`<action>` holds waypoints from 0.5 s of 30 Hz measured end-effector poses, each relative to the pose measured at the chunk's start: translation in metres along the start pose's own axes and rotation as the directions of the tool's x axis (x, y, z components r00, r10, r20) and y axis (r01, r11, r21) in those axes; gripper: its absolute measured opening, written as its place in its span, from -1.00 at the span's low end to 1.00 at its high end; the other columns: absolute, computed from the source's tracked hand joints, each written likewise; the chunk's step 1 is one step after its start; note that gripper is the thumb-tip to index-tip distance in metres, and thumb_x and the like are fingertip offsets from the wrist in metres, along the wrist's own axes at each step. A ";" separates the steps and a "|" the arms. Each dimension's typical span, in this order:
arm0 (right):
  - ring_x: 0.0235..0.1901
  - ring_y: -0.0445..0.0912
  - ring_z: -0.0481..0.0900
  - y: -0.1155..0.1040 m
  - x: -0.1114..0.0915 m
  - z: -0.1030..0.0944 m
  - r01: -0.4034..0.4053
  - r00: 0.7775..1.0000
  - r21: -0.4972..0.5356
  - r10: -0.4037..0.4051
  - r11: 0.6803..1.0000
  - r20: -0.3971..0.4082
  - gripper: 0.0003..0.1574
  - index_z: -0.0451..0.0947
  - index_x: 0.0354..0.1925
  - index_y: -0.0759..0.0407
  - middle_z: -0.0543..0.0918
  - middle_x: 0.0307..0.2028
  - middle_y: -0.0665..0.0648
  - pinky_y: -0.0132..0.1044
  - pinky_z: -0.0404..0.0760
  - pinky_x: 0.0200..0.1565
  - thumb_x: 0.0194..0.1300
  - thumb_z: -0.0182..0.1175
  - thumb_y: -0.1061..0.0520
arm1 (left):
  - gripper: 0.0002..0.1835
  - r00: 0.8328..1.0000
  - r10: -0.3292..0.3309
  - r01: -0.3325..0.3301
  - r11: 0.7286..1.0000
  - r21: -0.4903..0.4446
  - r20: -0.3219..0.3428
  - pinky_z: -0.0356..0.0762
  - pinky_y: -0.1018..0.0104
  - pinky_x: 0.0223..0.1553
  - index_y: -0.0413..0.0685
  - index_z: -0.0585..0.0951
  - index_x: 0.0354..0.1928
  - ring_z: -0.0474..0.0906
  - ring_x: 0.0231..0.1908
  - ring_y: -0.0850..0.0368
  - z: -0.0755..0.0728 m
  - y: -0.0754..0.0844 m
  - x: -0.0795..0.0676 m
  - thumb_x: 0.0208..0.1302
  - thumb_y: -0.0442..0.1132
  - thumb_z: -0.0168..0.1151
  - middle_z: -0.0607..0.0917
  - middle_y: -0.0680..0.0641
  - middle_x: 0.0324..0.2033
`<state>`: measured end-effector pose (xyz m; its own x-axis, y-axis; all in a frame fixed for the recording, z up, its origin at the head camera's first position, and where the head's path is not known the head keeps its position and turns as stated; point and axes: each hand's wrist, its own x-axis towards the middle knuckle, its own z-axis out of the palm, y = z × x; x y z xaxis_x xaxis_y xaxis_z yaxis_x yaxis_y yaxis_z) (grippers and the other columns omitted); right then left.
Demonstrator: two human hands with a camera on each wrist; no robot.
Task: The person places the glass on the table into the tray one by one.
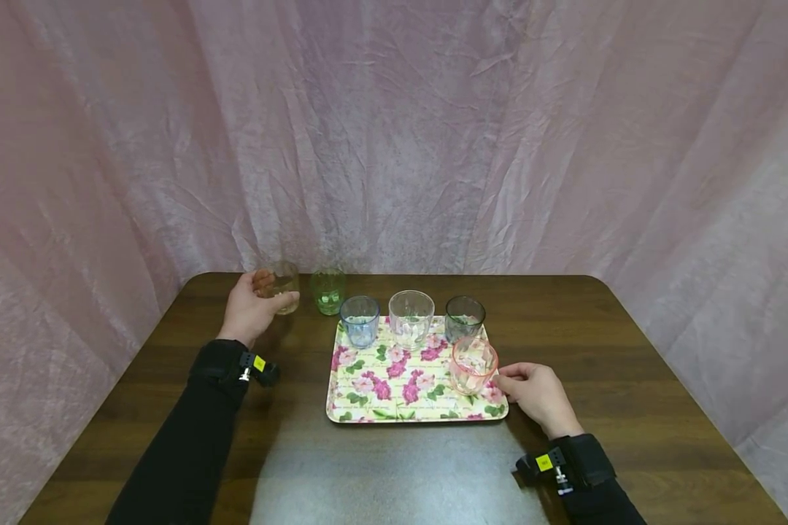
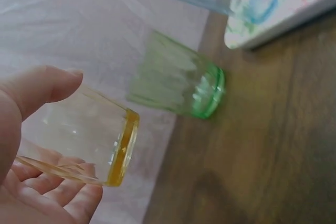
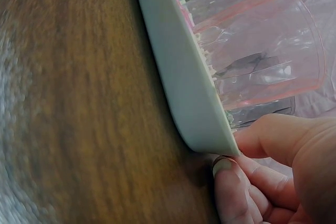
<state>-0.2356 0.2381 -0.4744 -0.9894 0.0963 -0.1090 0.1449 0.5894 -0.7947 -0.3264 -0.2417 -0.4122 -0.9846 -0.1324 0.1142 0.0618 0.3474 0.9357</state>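
Note:
My left hand (image 1: 248, 310) grips an amber glass tumbler (image 2: 100, 137), thumb on one side and fingers on the other. Whether its base touches the table is unclear. Just to its right stands a green tumbler (image 1: 328, 293). On the right, my right hand (image 1: 538, 394) pinches the near right corner of a floral tray (image 1: 400, 405), thumb at the rim and fingers outside and below. A pink-rimmed tumbler (image 1: 473, 368) stands upright on the tray close to that thumb. Along the tray's far side are a blue tumbler (image 1: 360, 321), a clear tumbler (image 1: 411, 321) and a grey tumbler (image 1: 465, 321).
The wooden table (image 1: 604, 350) has its far edge close to a pinkish curtain (image 1: 394, 146). A bright glare lies on the tabletop in front of the tray. Each wrist wears a black band with a small camera.

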 end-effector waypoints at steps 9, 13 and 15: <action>-0.42 -0.10 0.60 0.000 0.000 0.000 0.003 1.000 0.000 -0.003 1.000 0.002 -0.72 0.67 -0.11 0.28 0.69 -0.28 0.12 -0.29 0.57 -0.39 0.35 0.31 0.08 | -0.01 0.999 0.033 -0.034 0.999 0.023 0.035 0.18 -0.11 0.32 -0.19 0.08 0.50 0.10 0.32 -0.13 0.002 0.028 -0.005 0.19 -0.06 0.48 0.23 -0.20 0.37; -0.41 -0.09 0.60 0.000 0.000 0.000 -0.008 1.000 0.001 0.008 1.000 0.005 -0.72 0.68 -0.11 0.26 0.69 -0.27 0.13 -0.30 0.56 -0.38 0.35 0.31 0.07 | -0.02 0.998 0.045 -0.046 0.999 0.023 0.048 0.24 -0.10 0.29 -0.19 0.10 0.48 0.15 0.29 -0.13 0.003 0.037 -0.006 0.19 -0.08 0.48 0.25 -0.20 0.35; -0.41 -0.09 0.60 0.000 0.000 0.000 -0.010 1.000 0.000 0.010 1.000 0.005 -0.72 0.67 -0.11 0.27 0.69 -0.27 0.13 -0.30 0.56 -0.39 0.35 0.31 0.07 | -0.03 0.997 0.050 -0.052 0.998 0.024 0.056 0.24 -0.10 0.29 -0.20 0.10 0.48 0.16 0.29 -0.13 0.002 0.040 -0.006 0.19 -0.09 0.48 0.25 -0.21 0.34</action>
<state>-0.2359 0.2383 -0.4739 -0.9880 0.0980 -0.1196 0.1544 0.5887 -0.7935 -0.3181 -0.2248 -0.3766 -0.9878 -0.0624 0.1424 0.1088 0.3764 0.9200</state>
